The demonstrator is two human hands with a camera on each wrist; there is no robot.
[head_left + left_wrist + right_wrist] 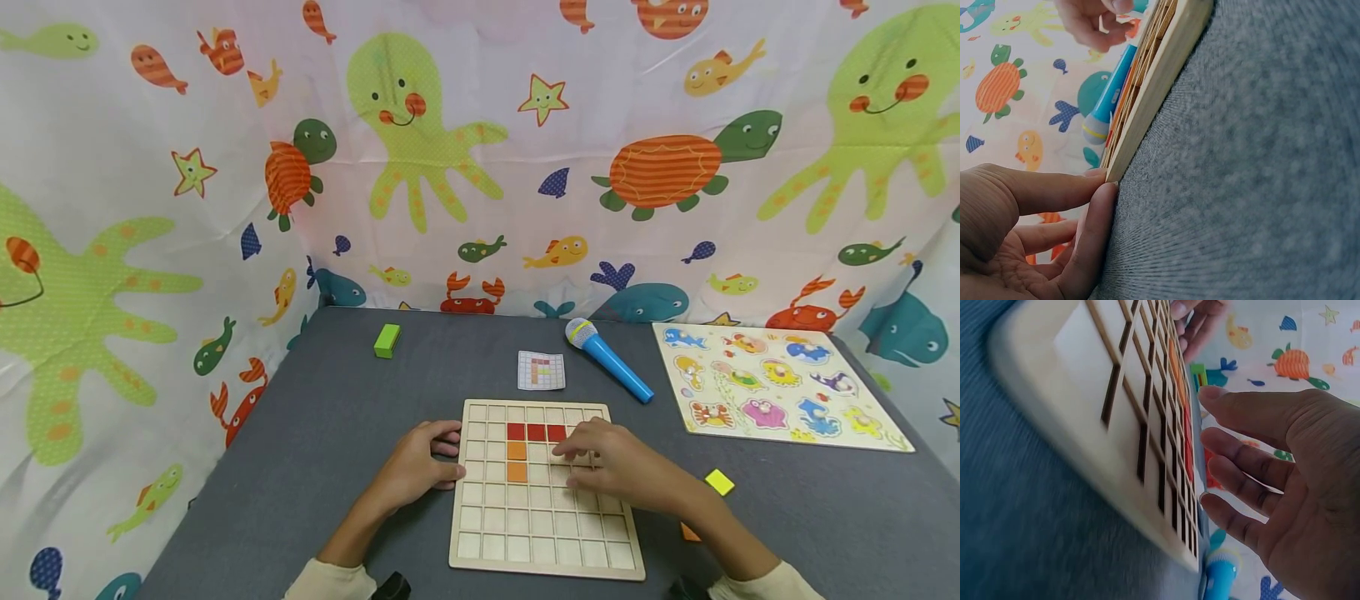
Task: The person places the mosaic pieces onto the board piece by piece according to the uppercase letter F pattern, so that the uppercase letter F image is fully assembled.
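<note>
A wooden grid board (542,525) lies flat on the dark table. Three red tiles (536,432) sit in a row in its upper cells, with two orange tiles (517,461) in a column below the leftmost. At the left edge, my left hand (423,460) pinches the board's rim between thumb and finger, seen close in the left wrist view. My right hand (626,462) is over the board's right side, fingers loosely bent. Nothing shows between those fingers (1235,515) in the right wrist view.
Behind the board lie a small pattern card (541,371) and a blue toy microphone (617,364). A green block (387,341) is at back left; a sea-animal puzzle board (780,387) lies right. A yellow tile (719,482) and a partly hidden orange tile (690,533) lie near my right forearm.
</note>
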